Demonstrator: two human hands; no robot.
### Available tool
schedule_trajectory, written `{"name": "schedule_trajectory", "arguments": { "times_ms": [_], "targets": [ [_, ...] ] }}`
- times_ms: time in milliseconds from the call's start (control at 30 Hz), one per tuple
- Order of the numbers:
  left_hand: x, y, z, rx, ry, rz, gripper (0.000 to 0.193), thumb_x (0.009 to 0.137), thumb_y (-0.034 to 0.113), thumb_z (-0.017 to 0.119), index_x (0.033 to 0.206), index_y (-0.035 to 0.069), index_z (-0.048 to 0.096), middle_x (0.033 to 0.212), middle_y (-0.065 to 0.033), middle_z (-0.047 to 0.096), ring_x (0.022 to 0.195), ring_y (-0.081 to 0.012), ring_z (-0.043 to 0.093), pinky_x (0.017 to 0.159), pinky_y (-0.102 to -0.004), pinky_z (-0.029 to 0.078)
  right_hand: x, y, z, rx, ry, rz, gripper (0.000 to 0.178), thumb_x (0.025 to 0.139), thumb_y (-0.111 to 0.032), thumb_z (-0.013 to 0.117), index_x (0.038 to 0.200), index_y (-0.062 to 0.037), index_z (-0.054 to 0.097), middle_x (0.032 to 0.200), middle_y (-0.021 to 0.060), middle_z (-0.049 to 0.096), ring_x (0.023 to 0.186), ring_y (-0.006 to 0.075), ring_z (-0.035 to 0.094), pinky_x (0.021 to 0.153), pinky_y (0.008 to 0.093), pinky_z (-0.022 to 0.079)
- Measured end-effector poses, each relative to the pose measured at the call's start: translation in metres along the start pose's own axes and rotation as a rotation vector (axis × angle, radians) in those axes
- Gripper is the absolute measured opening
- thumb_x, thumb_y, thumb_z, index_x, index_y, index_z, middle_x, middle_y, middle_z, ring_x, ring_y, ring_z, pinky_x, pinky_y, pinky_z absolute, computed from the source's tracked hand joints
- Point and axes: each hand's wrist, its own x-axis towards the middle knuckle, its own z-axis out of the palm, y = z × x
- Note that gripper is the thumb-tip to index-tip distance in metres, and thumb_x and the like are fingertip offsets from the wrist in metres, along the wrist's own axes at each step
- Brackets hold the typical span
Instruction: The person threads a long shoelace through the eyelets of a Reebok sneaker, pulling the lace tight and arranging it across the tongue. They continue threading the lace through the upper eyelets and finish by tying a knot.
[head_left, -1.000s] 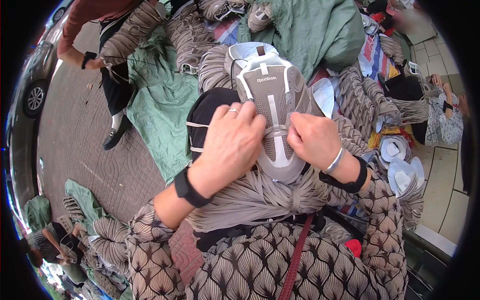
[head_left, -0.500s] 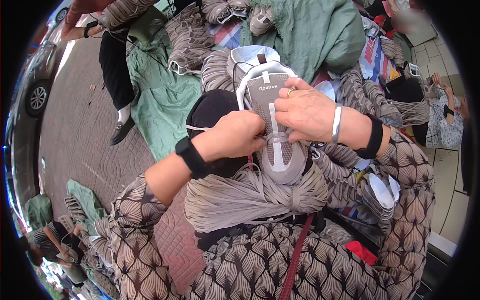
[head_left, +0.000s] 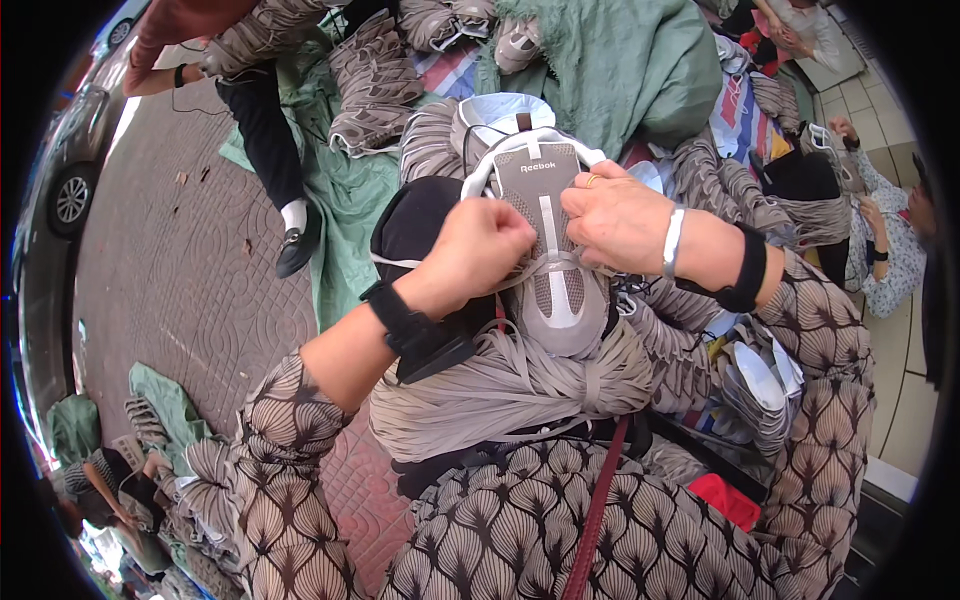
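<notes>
A grey-brown sneaker (head_left: 560, 317) with a white collar rests on my lap, its toe toward me. A pale shoelace (head_left: 550, 264) crosses low over its tongue. At the shoe's left side my left hand (head_left: 484, 240) is closed, fingertips pinched on the lace. My right hand (head_left: 620, 222) is curled at the right edge of the tongue, closed on the lace, with its fingertips partly hidden. Under the toe a thick bundle of beige laces (head_left: 480, 395) lies across my lap. A dark rounded cloth-covered form (head_left: 415, 225) sits beside the shoe, left of my left hand.
Stacked sneakers (head_left: 375, 85) and shoe uppers (head_left: 720, 185) surround me. A green sack (head_left: 640, 70) stands ahead. A person's leg (head_left: 262, 140) is at the left on green sheeting; others sit at the right. A parked car (head_left: 75, 170) stands beyond the paving.
My left hand has risen and turned slightly, and the lace across the shoe sits higher. My right hand has shifted a little down. At the left, the person's foot has moved right.
</notes>
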Motion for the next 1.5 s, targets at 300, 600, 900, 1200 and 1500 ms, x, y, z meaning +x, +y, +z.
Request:
{"name": "schedule_trajectory", "arguments": {
  "times_ms": [300,600,900,1200,1500],
  "targets": [
    [0.009,0.009,-0.008,-0.221,-0.039,0.145,0.013,0.095,0.017,0.064,0.093,0.004,0.062,0.071,0.0058,0.054,0.054,-0.0017,0.043,0.047,-0.0195,0.034,0.006,0.016,0.017,0.089,-0.059,0.092,0.01,0.074,-0.017,0.063,0.072,-0.0098,0.07,0.085,0.006,0.06,0.094,0.0246,0.057,0.089,0.0401,0.038],
    [0.032,0.004,0.0,-0.07,-0.117,0.167,0.013,0.094,0.014,0.064,0.089,0.002,0.062,0.069,0.0046,0.053,0.052,-0.003,0.047,0.047,-0.0202,0.038,0.024,0.011,0.029,0.074,-0.28,0.431,0.021,0.073,-0.021,0.062,0.078,-0.0042,0.072,0.089,0.0118,0.069,0.098,0.0277,0.061,0.092,0.042,0.038],
    [0.033,0.004,0.002,-0.071,-0.125,0.206,0.013,0.095,0.013,0.062,0.089,0.001,0.061,0.07,0.0036,0.054,0.052,-0.0033,0.048,0.046,-0.0203,0.039,-0.002,-0.015,0.053,0.232,0.39,0.582,0.011,0.072,-0.018,0.062,0.069,-0.0073,0.065,0.085,0.0077,0.057,0.097,0.0282,0.055,0.095,0.0396,0.037],
    [0.035,0.008,-0.001,-0.37,-0.13,0.257,0.011,0.098,0.014,0.061,0.094,0.004,0.062,0.072,0.0063,0.054,0.056,-0.002,0.045,0.05,-0.0184,0.037,0.004,0.024,0.024,0.607,0.905,0.373,0.007,0.087,-0.014,0.063,0.085,-0.0074,0.061,0.094,0.0059,0.056,0.098,0.0224,0.055,0.09,0.034,0.043],
    [0.045,0.045,-0.067,-0.344,0.111,0.43,0.01,0.093,0.01,0.068,0.1,0.003,0.066,0.085,0.0006,0.066,0.078,-0.0056,0.059,0.073,-0.0218,0.049,0.075,0.033,-0.025,1.898,0.515,0.345,0.016,0.102,-0.018,0.049,0.104,-0.0028,0.055,0.086,0.0099,0.067,0.061,0.0108,0.064,0.046,0.0241,0.052]
  ]
}}
